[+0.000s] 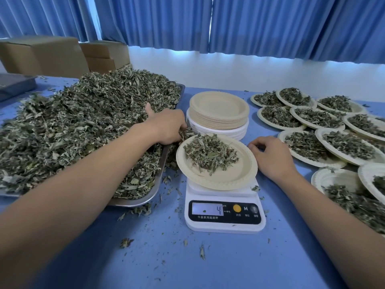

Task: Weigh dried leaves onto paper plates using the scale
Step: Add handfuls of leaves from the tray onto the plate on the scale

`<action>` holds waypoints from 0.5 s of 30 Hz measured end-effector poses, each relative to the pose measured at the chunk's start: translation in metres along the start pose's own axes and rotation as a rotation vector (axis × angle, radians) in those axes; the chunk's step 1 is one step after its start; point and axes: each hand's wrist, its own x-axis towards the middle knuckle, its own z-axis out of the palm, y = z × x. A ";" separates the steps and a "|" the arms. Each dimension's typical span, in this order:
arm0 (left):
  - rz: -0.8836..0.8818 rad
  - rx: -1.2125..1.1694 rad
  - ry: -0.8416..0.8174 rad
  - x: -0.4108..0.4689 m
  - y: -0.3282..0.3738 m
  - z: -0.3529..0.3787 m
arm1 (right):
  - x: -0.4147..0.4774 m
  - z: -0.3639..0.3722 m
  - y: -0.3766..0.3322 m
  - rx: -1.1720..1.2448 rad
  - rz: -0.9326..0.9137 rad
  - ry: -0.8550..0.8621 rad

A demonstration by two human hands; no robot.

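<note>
Blue table (208,265): scale display (207,209) faces the person; left hand (166,127) grips leaves (186,133).

Packing workroom: scale (225,213), cartons (43,55).

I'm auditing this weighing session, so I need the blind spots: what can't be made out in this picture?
Head view only:
Scale reading: "4" shows; a crumb on the display may hide another digit.
Left hand: dried leaves cover what it grips.
Tray: buried under leaves, cut off at the left edge.
Filled plates: cut off at the right edge, so uncountable.
</note>
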 end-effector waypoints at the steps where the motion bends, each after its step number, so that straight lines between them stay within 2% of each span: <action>1: 0.014 -0.016 0.045 -0.002 -0.002 -0.002 | 0.000 0.000 0.000 -0.001 0.000 -0.002; 5: 0.087 -0.024 0.193 -0.009 -0.010 -0.013 | 0.000 -0.001 -0.001 -0.003 -0.003 -0.003; 8: 0.122 -0.131 0.285 -0.014 -0.011 -0.015 | 0.000 -0.001 -0.001 -0.001 -0.004 -0.003; 12: 0.195 -0.609 0.260 -0.023 -0.001 -0.018 | 0.000 -0.001 -0.001 -0.005 -0.005 -0.005; 15: 0.296 -0.881 0.084 -0.032 0.003 -0.029 | 0.001 0.000 0.000 -0.007 -0.002 -0.007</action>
